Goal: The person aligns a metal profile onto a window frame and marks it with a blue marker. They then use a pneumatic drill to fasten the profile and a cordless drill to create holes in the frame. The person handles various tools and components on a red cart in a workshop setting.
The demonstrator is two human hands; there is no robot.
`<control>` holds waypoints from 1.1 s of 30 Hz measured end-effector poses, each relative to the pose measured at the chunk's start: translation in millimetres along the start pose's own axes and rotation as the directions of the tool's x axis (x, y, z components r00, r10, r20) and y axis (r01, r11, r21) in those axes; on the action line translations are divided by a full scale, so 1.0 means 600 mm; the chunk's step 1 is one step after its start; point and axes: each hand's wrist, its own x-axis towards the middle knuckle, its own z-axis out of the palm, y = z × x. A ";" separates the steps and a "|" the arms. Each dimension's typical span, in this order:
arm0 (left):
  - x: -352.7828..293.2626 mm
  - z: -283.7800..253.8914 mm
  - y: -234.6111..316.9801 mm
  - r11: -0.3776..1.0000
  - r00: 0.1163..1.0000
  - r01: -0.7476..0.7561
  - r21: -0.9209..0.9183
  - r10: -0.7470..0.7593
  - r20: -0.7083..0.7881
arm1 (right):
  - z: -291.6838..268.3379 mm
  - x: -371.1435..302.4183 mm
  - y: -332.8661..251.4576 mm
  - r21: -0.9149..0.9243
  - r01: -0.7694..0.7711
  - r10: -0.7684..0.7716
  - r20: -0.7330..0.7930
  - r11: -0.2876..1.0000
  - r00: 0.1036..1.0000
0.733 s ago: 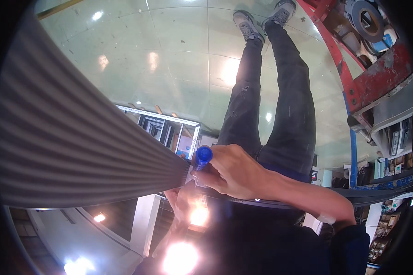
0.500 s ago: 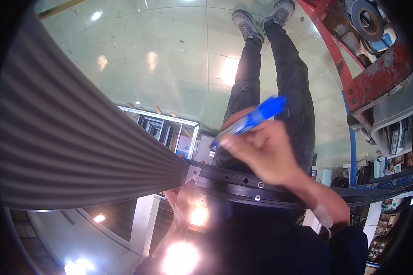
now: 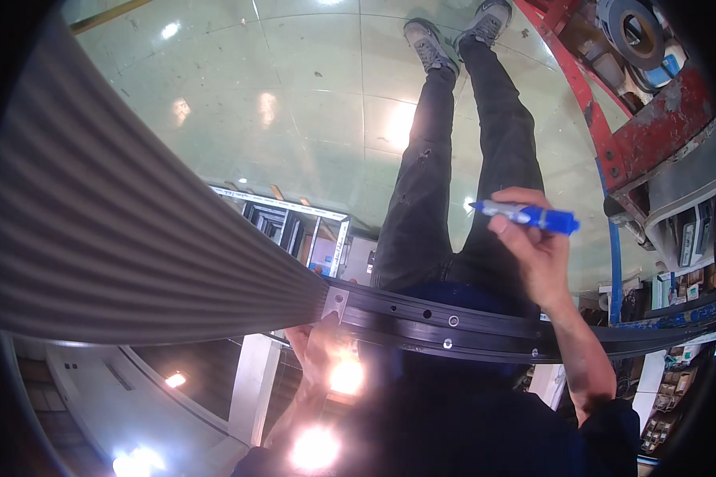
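A roll of tape [image 3: 647, 57] sits by a red metal frame [image 3: 664, 127], right of the shiny tiled floor [image 3: 310, 119]; a lamp [image 3: 138, 463] glares lower left.

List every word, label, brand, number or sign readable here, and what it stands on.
None is quoted:
Blue-and-white marker in the right hand: barrel markings, too blurred to read.
White-edged frame behind the grey ribbed panel: strip markings, too small to read.
No other text is clear enough to read.
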 end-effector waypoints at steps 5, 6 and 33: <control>0.032 -0.026 0.006 0.990 0.997 -0.043 0.135 0.034 0.068 | 0.088 -0.013 -0.022 0.026 0.154 -0.156 0.129 0.988 0.979; 0.011 -0.024 -0.004 0.992 0.998 -0.060 0.108 0.059 0.014 | 0.113 -0.020 -0.023 0.008 0.253 -0.249 0.216 0.967 0.944; 0.057 -0.136 -0.014 0.993 0.845 -0.071 0.094 0.009 0.535 | 0.079 -0.377 -0.056 0.155 0.857 -0.456 -0.792 0.492 0.405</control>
